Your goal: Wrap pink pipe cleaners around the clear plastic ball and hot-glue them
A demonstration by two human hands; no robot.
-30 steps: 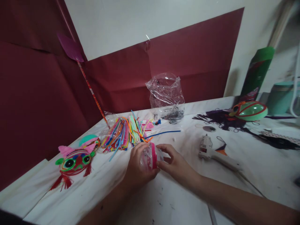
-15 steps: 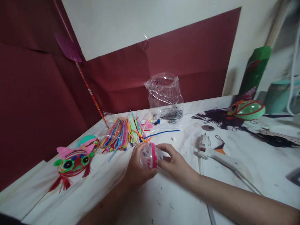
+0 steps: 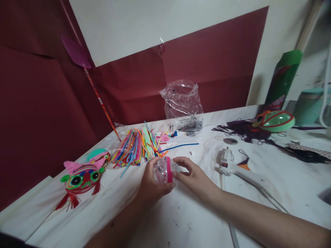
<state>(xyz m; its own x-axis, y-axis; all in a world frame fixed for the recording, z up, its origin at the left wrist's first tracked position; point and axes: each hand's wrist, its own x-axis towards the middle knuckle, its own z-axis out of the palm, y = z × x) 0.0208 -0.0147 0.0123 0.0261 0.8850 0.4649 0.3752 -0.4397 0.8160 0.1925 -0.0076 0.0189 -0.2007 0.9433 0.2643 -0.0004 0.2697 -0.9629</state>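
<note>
My left hand (image 3: 152, 179) is wrapped round a clear, rounded plastic piece (image 3: 160, 171) with a bright pink band (image 3: 169, 169) across it. My right hand (image 3: 190, 175) grips its right side, index finger above and thumb pressing at the band. Small details inside the clear plastic are too blurred to make out. Just beyond my hands lies a bundle of coloured pipe cleaners (image 3: 131, 150), partly in clear wrapping. A single blue pipe cleaner (image 3: 181, 146) lies to its right.
A white glue gun (image 3: 240, 168) with its cord lies to the right. On the left sits a decorated lion head (image 3: 84, 179) with red tassels. A clear plastic bag (image 3: 182, 103) stands at the back. A green balloon-like piece (image 3: 276, 121) and black scissors (image 3: 307, 154) are far right.
Both hands stay on the clear plastic piece, which has shifted very slightly left. My right thumb has moved a little up along the pink band. The view has shifted slightly.
</note>
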